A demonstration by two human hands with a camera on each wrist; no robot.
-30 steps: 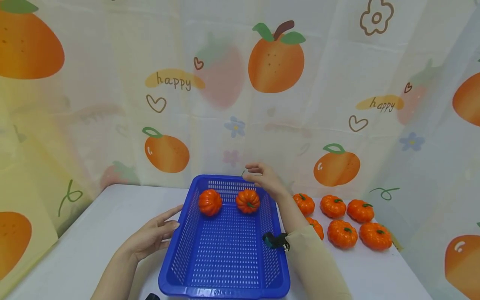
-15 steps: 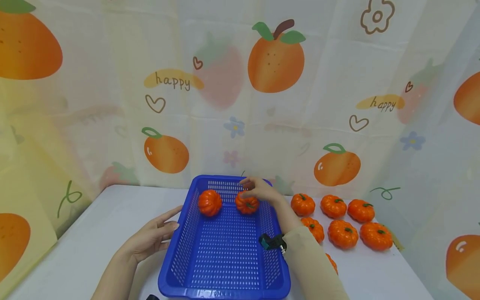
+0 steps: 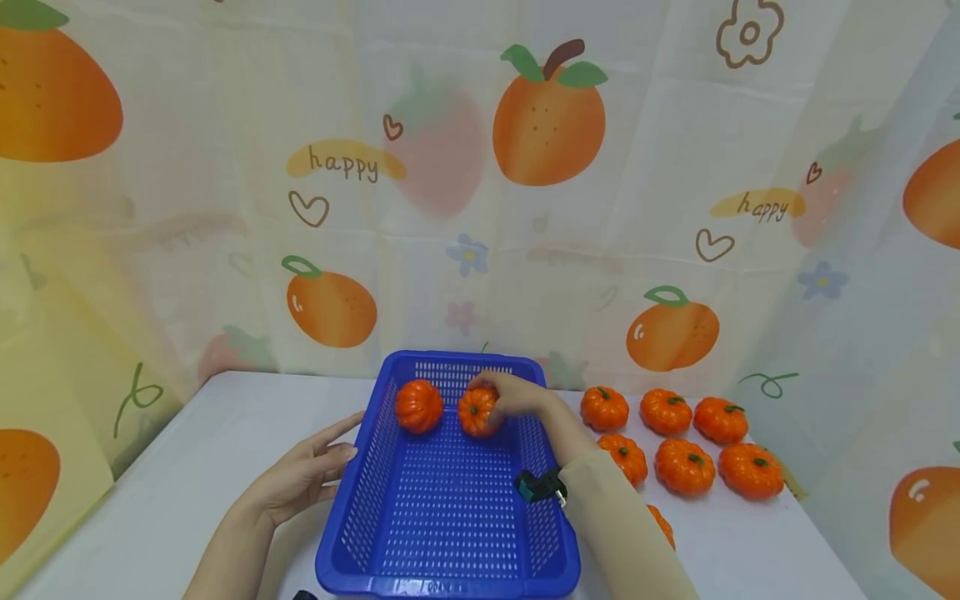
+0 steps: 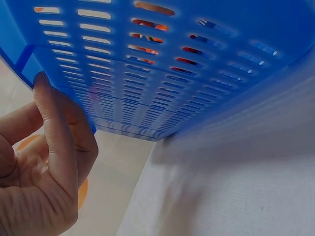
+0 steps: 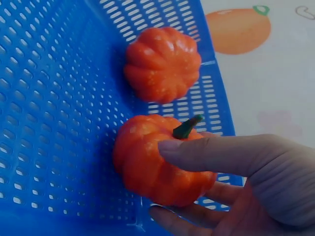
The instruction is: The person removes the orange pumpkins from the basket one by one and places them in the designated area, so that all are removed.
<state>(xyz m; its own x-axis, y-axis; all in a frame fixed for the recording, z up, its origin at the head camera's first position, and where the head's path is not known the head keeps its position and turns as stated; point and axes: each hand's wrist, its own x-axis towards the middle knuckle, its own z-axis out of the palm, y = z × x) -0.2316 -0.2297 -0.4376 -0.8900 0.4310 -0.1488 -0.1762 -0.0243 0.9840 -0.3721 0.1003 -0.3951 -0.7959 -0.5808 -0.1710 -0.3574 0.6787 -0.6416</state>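
My right hand [image 3: 517, 396] holds a small orange pumpkin [image 3: 475, 412] at the far end of a blue plastic basket [image 3: 450, 586]. In the right wrist view the thumb lies over the pumpkin [image 5: 147, 162] beside its green stem, and the fingers reach behind and below it. A second pumpkin [image 3: 419, 407] rests in the basket's far left corner, just left of the held one. Outside the left wall, my left hand [image 3: 303, 471] touches the basket with its fingers loosely extended; a fingertip meets the rim in the left wrist view [image 4: 56, 128].
Several more pumpkins [image 3: 685, 468] sit in rows on the white table [image 3: 187, 467], right of the basket. One pumpkin [image 3: 662, 527] is partly hidden by the right sleeve. A fruit-print curtain [image 3: 450, 275] hangs behind the table. A small black object [image 3: 305, 595] shows at the bottom edge.
My right hand has come down from above the far right rim onto the right-hand pumpkin, which has shifted slightly left and turned. The left hand has stayed in place.
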